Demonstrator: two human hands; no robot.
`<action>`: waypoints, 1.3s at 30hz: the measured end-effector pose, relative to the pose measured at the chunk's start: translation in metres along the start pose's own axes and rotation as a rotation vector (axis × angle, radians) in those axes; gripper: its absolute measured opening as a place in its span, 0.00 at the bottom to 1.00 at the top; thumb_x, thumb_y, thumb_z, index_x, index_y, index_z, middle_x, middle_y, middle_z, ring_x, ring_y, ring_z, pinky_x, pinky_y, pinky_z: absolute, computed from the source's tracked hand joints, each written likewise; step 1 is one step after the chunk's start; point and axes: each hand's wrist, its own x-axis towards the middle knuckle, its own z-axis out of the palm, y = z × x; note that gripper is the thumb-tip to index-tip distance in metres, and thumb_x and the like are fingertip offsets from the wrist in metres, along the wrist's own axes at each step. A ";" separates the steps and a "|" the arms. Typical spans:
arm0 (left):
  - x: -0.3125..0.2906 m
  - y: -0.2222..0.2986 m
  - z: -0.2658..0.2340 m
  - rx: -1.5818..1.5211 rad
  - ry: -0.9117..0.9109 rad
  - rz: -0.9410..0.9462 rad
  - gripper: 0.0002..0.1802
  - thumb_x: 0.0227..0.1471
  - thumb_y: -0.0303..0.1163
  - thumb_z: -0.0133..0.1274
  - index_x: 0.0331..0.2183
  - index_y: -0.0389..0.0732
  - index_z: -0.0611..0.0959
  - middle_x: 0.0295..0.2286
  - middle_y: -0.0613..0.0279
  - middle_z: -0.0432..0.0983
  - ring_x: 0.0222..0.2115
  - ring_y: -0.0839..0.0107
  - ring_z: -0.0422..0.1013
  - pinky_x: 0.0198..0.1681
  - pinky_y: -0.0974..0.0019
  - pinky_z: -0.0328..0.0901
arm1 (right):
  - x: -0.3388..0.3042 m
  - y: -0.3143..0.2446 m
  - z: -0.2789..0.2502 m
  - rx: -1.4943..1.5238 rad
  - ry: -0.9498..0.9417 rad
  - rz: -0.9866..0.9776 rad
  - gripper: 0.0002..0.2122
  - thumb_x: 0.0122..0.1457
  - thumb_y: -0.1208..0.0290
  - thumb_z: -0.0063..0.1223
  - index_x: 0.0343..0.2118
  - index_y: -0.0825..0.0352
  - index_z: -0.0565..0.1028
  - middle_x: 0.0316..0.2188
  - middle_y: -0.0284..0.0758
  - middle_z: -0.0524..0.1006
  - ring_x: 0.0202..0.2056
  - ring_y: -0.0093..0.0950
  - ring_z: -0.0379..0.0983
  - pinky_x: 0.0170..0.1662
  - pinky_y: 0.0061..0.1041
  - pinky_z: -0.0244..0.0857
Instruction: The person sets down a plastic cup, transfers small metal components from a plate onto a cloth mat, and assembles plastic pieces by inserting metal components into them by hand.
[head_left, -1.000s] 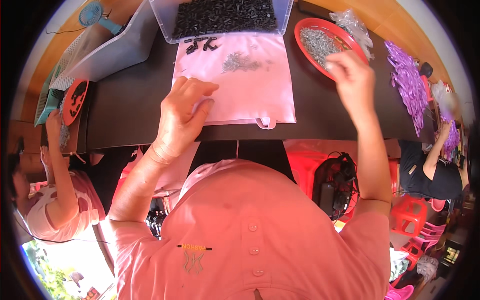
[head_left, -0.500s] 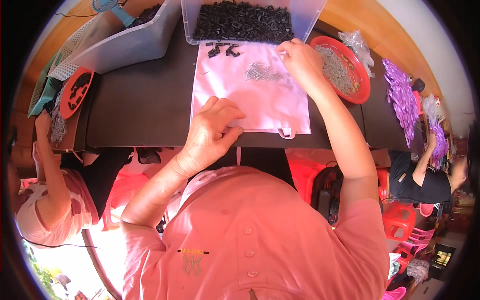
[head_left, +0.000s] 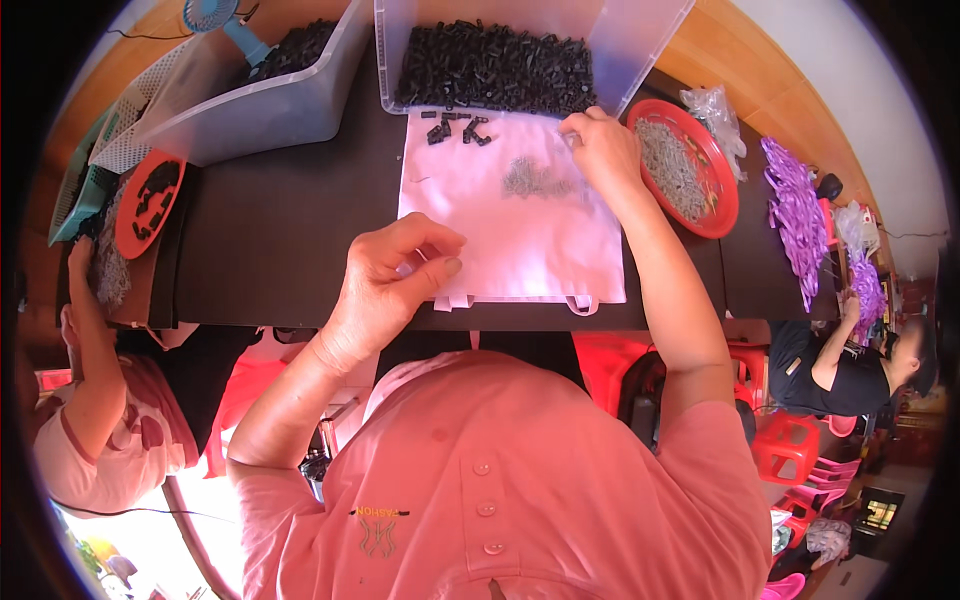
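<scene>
Right bare hand (head_left: 608, 150), shifted from red oval plastic dish (head_left: 729, 180), upper right, to flat pink cloth bag (head_left: 525, 235), upper centre, now the working spot; left bare hand (head_left: 392, 268), centre; both hands' fingers half-curled, holdings indeterminable.

Blue fan (head_left: 200, 14), top left. White basket (head_left: 124, 140), green basket (head_left: 90, 197), left edge. Clear bag (head_left: 714, 120), right side of table (head_left: 270, 235). Purple straps (head_left: 796, 220) heaped near it. Person in black (head_left: 830, 375), far right; red stool (head_left: 785, 438) below. Another person (head_left: 115, 435), left.
</scene>
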 end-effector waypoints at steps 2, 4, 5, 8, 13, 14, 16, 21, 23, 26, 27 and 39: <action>0.006 -0.003 -0.002 0.006 0.026 0.007 0.08 0.48 0.23 0.57 0.34 0.36 0.82 0.27 0.65 0.78 0.29 0.79 0.71 0.33 0.74 0.66 | 0.000 0.001 0.000 -0.006 0.006 -0.021 0.05 0.51 0.71 0.56 0.30 0.57 0.80 0.32 0.33 0.75 0.37 0.38 0.75 0.38 0.40 0.68; 0.013 0.000 -0.006 0.004 -0.005 -0.028 0.07 0.49 0.22 0.56 0.34 0.35 0.82 0.29 0.65 0.78 0.30 0.80 0.70 0.35 0.75 0.65 | 0.000 0.002 -0.001 0.037 0.064 -0.052 0.04 0.50 0.70 0.57 0.29 0.57 0.80 0.30 0.32 0.75 0.35 0.37 0.75 0.36 0.39 0.68; 0.016 0.001 -0.007 0.000 -0.028 -0.063 0.06 0.49 0.20 0.55 0.33 0.34 0.81 0.30 0.66 0.78 0.31 0.81 0.70 0.38 0.75 0.64 | 0.000 0.002 0.000 0.041 0.066 -0.049 0.04 0.50 0.70 0.57 0.29 0.57 0.80 0.30 0.32 0.75 0.35 0.37 0.75 0.36 0.39 0.68; 0.032 0.003 -0.007 0.022 -0.054 -0.046 0.06 0.49 0.21 0.56 0.34 0.34 0.82 0.30 0.66 0.78 0.31 0.80 0.70 0.37 0.76 0.64 | -0.001 0.001 0.001 0.067 0.092 -0.087 0.04 0.49 0.71 0.56 0.28 0.59 0.81 0.29 0.33 0.75 0.35 0.37 0.74 0.36 0.41 0.67; 0.063 0.001 0.000 0.055 -0.103 -0.071 0.07 0.49 0.23 0.57 0.34 0.33 0.83 0.28 0.66 0.78 0.30 0.81 0.70 0.36 0.76 0.65 | 0.000 -0.006 0.005 0.097 0.197 -0.164 0.03 0.47 0.72 0.56 0.26 0.60 0.80 0.28 0.32 0.75 0.35 0.35 0.74 0.37 0.39 0.66; 0.070 0.000 0.003 0.067 -0.116 -0.049 0.07 0.50 0.24 0.57 0.34 0.33 0.83 0.27 0.67 0.78 0.29 0.82 0.70 0.34 0.76 0.65 | 0.001 -0.007 0.006 0.098 0.198 -0.159 0.03 0.47 0.72 0.56 0.26 0.60 0.80 0.28 0.32 0.75 0.35 0.35 0.74 0.37 0.39 0.66; 0.083 -0.001 0.008 0.067 -0.137 -0.058 0.07 0.50 0.24 0.57 0.34 0.34 0.83 0.27 0.67 0.78 0.28 0.82 0.69 0.33 0.77 0.64 | 0.000 -0.008 0.009 0.029 0.203 -0.181 0.02 0.46 0.73 0.58 0.25 0.61 0.78 0.25 0.32 0.74 0.33 0.35 0.74 0.35 0.38 0.68; 0.099 -0.013 0.018 -0.004 -0.138 -0.092 0.08 0.50 0.23 0.57 0.35 0.36 0.83 0.26 0.68 0.78 0.25 0.83 0.69 0.29 0.78 0.64 | 0.000 -0.007 0.011 0.052 0.202 -0.122 0.03 0.45 0.73 0.59 0.25 0.62 0.78 0.26 0.32 0.74 0.35 0.35 0.73 0.36 0.38 0.66; 0.097 -0.023 0.021 -0.096 -0.066 -0.123 0.08 0.50 0.23 0.56 0.36 0.36 0.83 0.26 0.67 0.79 0.25 0.83 0.69 0.30 0.78 0.64 | 0.000 -0.006 0.013 0.057 0.184 -0.118 0.02 0.46 0.73 0.58 0.25 0.62 0.78 0.26 0.32 0.74 0.35 0.35 0.73 0.37 0.38 0.66; 0.096 -0.030 0.017 -0.149 0.003 -0.148 0.08 0.47 0.22 0.56 0.33 0.35 0.83 0.24 0.68 0.77 0.25 0.83 0.68 0.30 0.77 0.64 | 0.002 -0.006 0.015 -0.022 0.182 -0.138 0.02 0.47 0.73 0.57 0.25 0.62 0.77 0.27 0.32 0.74 0.35 0.35 0.73 0.37 0.38 0.64; 0.096 -0.032 0.015 -0.147 0.008 -0.154 0.08 0.47 0.22 0.56 0.33 0.35 0.83 0.24 0.68 0.77 0.25 0.83 0.68 0.30 0.77 0.64 | 0.001 -0.005 0.014 -0.030 0.178 -0.133 0.02 0.48 0.73 0.57 0.25 0.62 0.77 0.28 0.33 0.74 0.36 0.35 0.72 0.37 0.38 0.64; 0.102 -0.033 0.004 -0.145 0.180 -0.119 0.08 0.49 0.23 0.55 0.34 0.36 0.84 0.24 0.67 0.77 0.23 0.83 0.67 0.25 0.79 0.61 | -0.003 -0.010 0.004 -0.158 0.048 -0.101 0.05 0.50 0.76 0.48 0.29 0.66 0.75 0.32 0.37 0.75 0.40 0.37 0.72 0.41 0.39 0.62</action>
